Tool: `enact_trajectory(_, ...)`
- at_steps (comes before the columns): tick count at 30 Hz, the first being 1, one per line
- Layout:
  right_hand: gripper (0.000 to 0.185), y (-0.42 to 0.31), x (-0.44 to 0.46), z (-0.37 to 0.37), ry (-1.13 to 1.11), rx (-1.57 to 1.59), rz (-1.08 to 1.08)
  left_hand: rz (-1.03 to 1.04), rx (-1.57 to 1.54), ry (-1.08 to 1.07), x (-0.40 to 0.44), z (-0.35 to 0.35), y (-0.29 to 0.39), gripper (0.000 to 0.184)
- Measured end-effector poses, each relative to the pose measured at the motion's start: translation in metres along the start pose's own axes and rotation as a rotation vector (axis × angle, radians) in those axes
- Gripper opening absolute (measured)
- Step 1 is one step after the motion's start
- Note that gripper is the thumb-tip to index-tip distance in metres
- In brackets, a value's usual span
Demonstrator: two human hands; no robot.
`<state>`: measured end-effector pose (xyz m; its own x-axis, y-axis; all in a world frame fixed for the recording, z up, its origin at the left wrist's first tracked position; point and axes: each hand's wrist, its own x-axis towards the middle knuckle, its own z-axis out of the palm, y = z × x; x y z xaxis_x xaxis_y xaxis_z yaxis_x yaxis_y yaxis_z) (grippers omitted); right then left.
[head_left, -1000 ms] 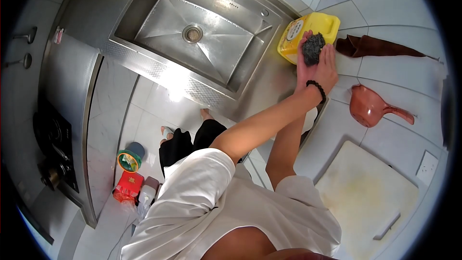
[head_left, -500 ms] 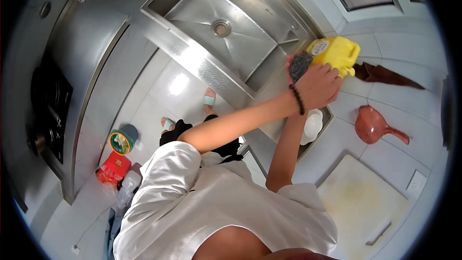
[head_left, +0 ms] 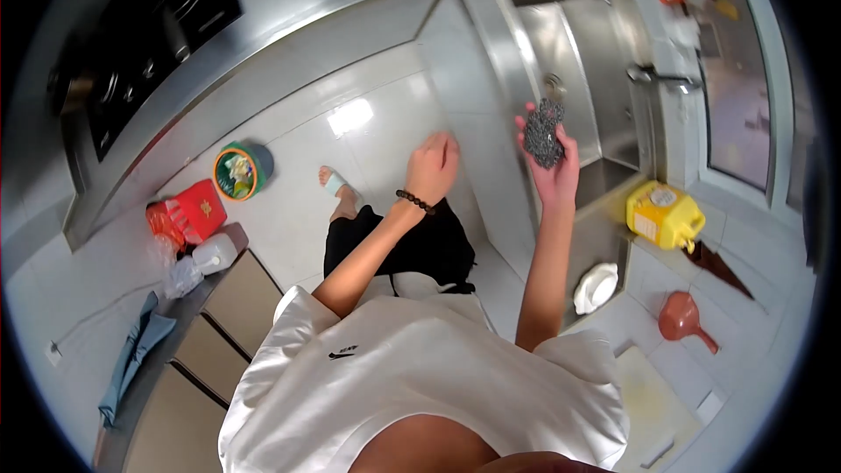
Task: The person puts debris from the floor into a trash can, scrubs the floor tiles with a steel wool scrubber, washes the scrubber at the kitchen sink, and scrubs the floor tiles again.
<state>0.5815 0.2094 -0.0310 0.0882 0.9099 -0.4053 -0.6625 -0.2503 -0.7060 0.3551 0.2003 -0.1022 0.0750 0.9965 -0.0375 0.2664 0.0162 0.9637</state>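
Note:
In my right hand, a grey steel wool scrubber lies against the palm, with the fingers around it, beside the near edge of the stainless steel sink. My left hand, with a dark bead bracelet at the wrist, hangs in front of my body above the floor. Its fingers are curled in, back of the hand towards me, and nothing shows in it. A yellow jug stands on the counter at the sink's right end, apart from both hands. A white dish sits nearer to me along that counter.
A faucet projects at the window side. A red dipper and a cutting board are at the right wall. On the left are a waste bin, a red bag, a white container and a black stove.
My left hand has left the yellow jug and swung left, down in front of my body. My right hand has come away from the jug with the scrubber. The view has turned left.

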Motion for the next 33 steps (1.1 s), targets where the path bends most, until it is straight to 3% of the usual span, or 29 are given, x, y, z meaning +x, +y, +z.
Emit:
enact_trajectory(4,0.052,0.101,0.044,0.038,-0.038,-0.003,0.221,-0.298,0.2,-0.171,-0.021,-0.085,-0.131,0.017)
enact_trajectory(8,0.05,0.218,0.112,0.023,0.011,-0.066,0.483,-0.479,0.292,-0.217,-0.035,-0.144,-0.263,0.023)
enact_trajectory(10,0.049,0.282,0.162,-0.005,0.015,-0.263,0.676,-0.498,0.305,-0.219,-0.037,-0.169,-0.339,0.024)
enact_trajectory(12,0.048,0.347,0.217,-0.043,0.03,-0.389,0.712,-0.445,0.459,-0.171,-0.041,-0.184,-0.408,0.025)
enact_trajectory(16,0.044,0.476,0.357,-0.173,0.098,-0.49,0.786,-0.622,0.332,-0.133,-0.049,-0.205,-0.574,0.024)
enact_trajectory(17,0.04,0.502,0.404,-0.226,0.027,-0.512,0.845,-0.635,0.303,-0.133,-0.051,-0.209,-0.608,0.023)
enact_trajectory(21,0.029,0.579,0.537,-0.329,0.161,-0.769,0.539,-0.7,0.166,-0.136,-0.058,-0.205,-0.725,0.022)
enact_trajectory(26,0.031,0.626,0.631,-0.346,0.256,-1.065,0.216,-0.703,0.223,-0.274,-0.054,-0.178,-0.798,0.02)
enact_trajectory(27,0.031,0.632,0.641,-0.353,0.257,-1.066,0.205,-0.613,0.286,-0.24,-0.055,-0.172,-0.805,0.019)
enact_trajectory(29,0.029,0.641,0.657,-0.356,0.148,-1.785,-0.257,-0.494,0.391,-0.213,-0.051,-0.161,-0.81,0.016)
enact_trajectory(30,0.029,0.646,0.66,-0.358,0.149,-1.785,-0.269,-0.485,0.39,-0.208,-0.049,-0.158,-0.811,0.016)
enact_trajectory(32,0.034,0.657,0.657,-0.357,-0.026,-2.149,-0.864,-0.397,0.491,-0.243,-0.046,-0.151,-0.807,0.015)
enact_trajectory(33,0.037,0.658,0.649,-0.353,-0.126,-2.155,-0.822,-0.389,0.493,-0.26,-0.042,-0.15,-0.802,0.014)
